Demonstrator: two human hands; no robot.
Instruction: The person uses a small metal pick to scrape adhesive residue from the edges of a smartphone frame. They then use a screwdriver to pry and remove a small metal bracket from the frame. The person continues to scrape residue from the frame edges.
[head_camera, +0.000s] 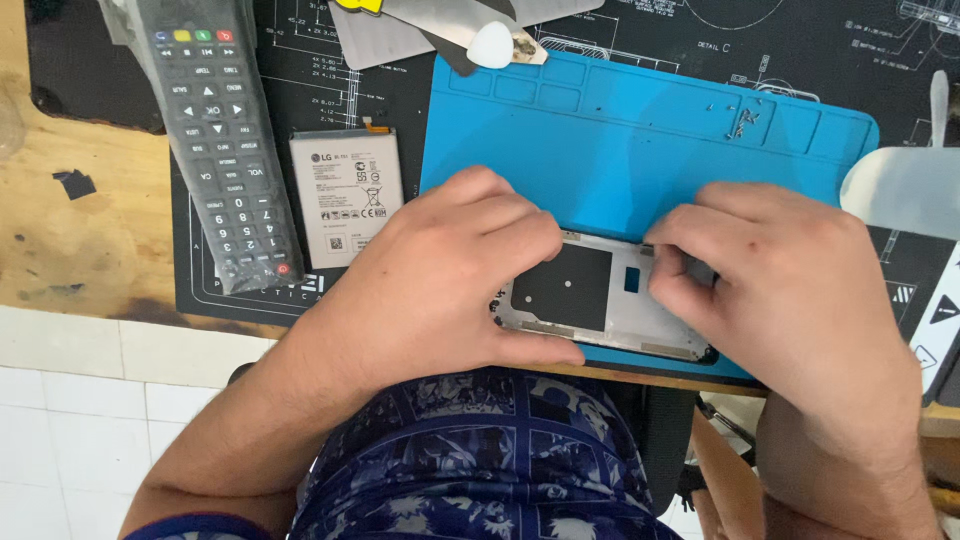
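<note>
The opened phone body, pale metal frame with a black panel and a small blue square inside, lies on the blue work mat at the near edge of the bench. The left hand clasps its left end, fingers curled over the top edge and thumb along the near edge. The right hand has its fingers bent down on the right end, pinching there. A flat grey battery and a plastic-wrapped remote control lie toward the left edge on a black printed mat.
</note>
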